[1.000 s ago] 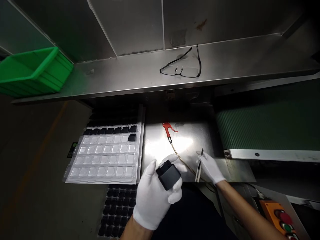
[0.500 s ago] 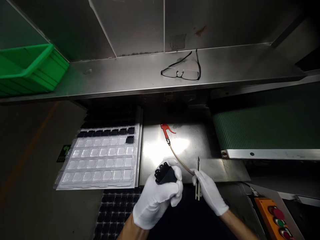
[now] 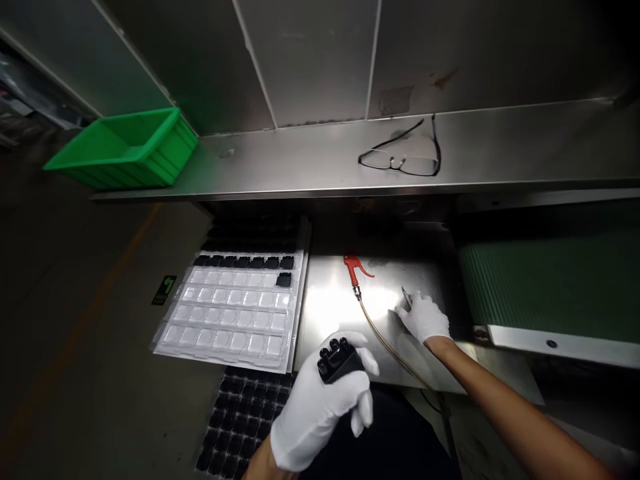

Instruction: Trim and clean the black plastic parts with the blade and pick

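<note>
White-gloved left hand point(image 3: 324, 400) curls round a black part point(image 3: 343, 363) as right hand point(image 3: 425, 318), grip unclear, apparently handles a tool point(image 3: 407, 298) toward four o'clock, next needing steadiness.

Air gun point(image 3: 352, 269) is bright red, hose point(image 3: 384, 339) kinda yellowish — gloves point(image 3: 313, 410) plain white, chunky part point(image 3: 345, 367) solid black — conveyor belt point(image 3: 545, 287) dark green, ribbed.

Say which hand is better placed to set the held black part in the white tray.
Probably the left hand: it holds the black part, nearer the white tray than the right hand is.
</note>
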`<state>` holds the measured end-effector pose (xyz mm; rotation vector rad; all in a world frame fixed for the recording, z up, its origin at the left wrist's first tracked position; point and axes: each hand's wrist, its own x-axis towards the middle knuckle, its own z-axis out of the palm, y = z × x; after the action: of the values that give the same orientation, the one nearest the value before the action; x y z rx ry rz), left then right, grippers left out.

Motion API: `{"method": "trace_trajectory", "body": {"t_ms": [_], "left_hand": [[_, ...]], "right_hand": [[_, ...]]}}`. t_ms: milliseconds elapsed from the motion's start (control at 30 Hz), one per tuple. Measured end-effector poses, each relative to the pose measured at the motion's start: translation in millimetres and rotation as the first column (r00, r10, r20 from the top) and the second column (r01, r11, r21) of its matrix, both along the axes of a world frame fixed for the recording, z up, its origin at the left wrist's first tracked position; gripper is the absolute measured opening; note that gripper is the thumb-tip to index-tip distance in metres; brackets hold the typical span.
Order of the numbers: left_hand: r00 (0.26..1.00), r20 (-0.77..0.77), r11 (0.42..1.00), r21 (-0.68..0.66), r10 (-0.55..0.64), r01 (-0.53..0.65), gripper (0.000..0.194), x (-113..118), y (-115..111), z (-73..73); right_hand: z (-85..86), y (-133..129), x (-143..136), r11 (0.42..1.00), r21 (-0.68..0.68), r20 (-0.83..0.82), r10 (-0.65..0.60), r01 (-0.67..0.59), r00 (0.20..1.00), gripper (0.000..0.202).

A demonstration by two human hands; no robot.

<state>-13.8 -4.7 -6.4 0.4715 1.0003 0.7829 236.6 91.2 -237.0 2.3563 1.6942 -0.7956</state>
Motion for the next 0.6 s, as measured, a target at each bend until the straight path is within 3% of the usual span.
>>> {"method": "trace_trajectory", "body": {"t_ms": [100, 233, 333, 433, 600], "left_hand": [[0.972, -0.227, 0.998, 0.047, 0.057, -0.047, 0.033, -4, -4, 4.4], [0.886, -0.444, 0.989, 0.109, 0.135, -0.096, 0.028, -17, -15, 3.8], [0.845, -0.502, 0.982, 0.131, 0.185, -0.137, 0.028, -34, -25, 0.7], [0.836, -0.506, 0.977, 0.117, 0.215, -0.180, 0.027, -54, -32, -1.7], [0.895, -0.372, 0.968, 0.051, 0.247, -0.246, 0.022, -83, -36, -5.5]], "right_hand": [[0.0, 47, -34, 0.987, 0.114, -0.012, 0.111, -0.109, 0.994, 0.067], [-20.9, 102, -99, 0.984, 0.124, -0.016, 0.132, -0.129, 0.991, 0.099], [-41.4, 117, -135, 0.996, 0.054, 0.033, 0.073, -0.075, 0.997, 0.080], [-53.1, 117, -147, 0.999, 0.029, 0.069, 0.021, -0.023, 0.997, 0.055], [-49.9, 113, -149, 0.996, 0.009, 0.000, -0.088, 0.088, 0.996, 0.043]]}}
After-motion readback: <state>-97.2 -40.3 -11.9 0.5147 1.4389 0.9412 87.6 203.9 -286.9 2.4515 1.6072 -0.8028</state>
